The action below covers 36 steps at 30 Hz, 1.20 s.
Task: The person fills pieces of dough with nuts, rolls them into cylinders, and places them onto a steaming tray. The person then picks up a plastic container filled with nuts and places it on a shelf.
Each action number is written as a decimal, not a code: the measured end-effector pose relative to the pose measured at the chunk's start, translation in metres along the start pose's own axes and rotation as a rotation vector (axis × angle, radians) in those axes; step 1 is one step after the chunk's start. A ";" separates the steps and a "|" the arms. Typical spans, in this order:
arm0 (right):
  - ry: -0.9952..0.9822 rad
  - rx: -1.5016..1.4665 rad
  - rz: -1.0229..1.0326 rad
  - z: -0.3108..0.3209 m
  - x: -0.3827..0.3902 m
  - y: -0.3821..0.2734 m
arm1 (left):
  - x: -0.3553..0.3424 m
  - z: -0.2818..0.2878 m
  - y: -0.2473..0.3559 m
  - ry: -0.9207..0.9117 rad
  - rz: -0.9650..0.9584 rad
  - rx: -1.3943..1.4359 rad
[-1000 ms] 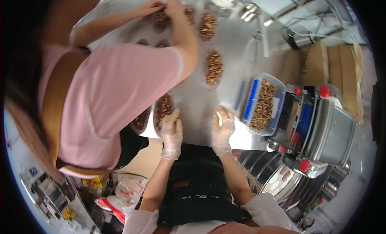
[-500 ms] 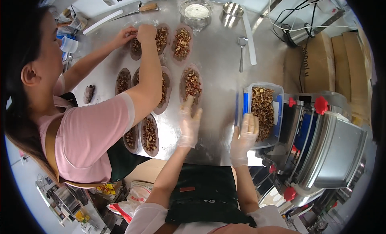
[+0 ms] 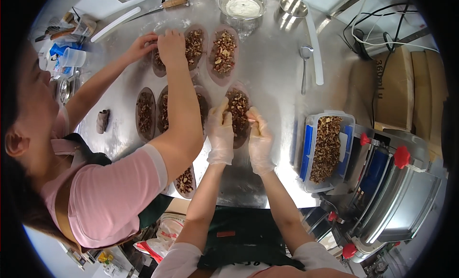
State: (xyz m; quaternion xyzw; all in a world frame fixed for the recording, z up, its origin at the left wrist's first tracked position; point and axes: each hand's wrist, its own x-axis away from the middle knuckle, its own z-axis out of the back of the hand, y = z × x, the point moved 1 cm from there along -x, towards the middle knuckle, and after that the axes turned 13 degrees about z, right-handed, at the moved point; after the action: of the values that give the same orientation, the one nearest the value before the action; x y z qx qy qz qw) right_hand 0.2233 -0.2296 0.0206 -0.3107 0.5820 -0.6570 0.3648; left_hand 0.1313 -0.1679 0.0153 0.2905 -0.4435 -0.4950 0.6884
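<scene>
An oval of pinkish-brown dough [image 3: 237,103] topped with chopped nuts lies flat on the steel table [image 3: 267,58] before me. In a translucent glove, my left hand [image 3: 221,134] has curled fingers pinched at the oval's left edge. My gloved right hand [image 3: 261,137] pinches its right edge, fingertips closed on the dough. More nut-topped ovals [image 3: 222,55] lie beyond and to the left, some partly hidden by the co-worker's arm.
A co-worker in pink [image 3: 105,196] works at my left, hands [image 3: 169,43] on a far oval. At right stand a nut tub [image 3: 325,151], a machine [image 3: 397,201] and cardboard [image 3: 392,91]. A flour bowl [image 3: 241,8], steel cup [image 3: 292,9] and spoon [image 3: 303,70] sit behind.
My right hand has left the nut tub and come to the dough oval. My left hand has moved onto that oval's edge, and both hands have closed on it. The view has shifted.
</scene>
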 end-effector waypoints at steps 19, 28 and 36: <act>0.124 -0.229 -0.040 -0.003 -0.056 0.005 | -0.035 -0.003 0.010 -0.069 -0.083 0.035; -0.327 0.619 0.144 -0.019 -0.122 0.003 | -0.048 -0.010 0.009 -0.102 -0.162 0.021; -0.475 0.469 0.139 -0.013 -0.122 0.006 | -0.053 0.000 0.011 -0.127 -0.165 0.045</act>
State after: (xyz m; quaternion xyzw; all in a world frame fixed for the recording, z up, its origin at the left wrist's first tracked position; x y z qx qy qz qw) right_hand 0.2789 -0.1205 0.0148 -0.3222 0.3337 -0.6559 0.5955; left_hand 0.1302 -0.1144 0.0077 0.3095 -0.4716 -0.5574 0.6092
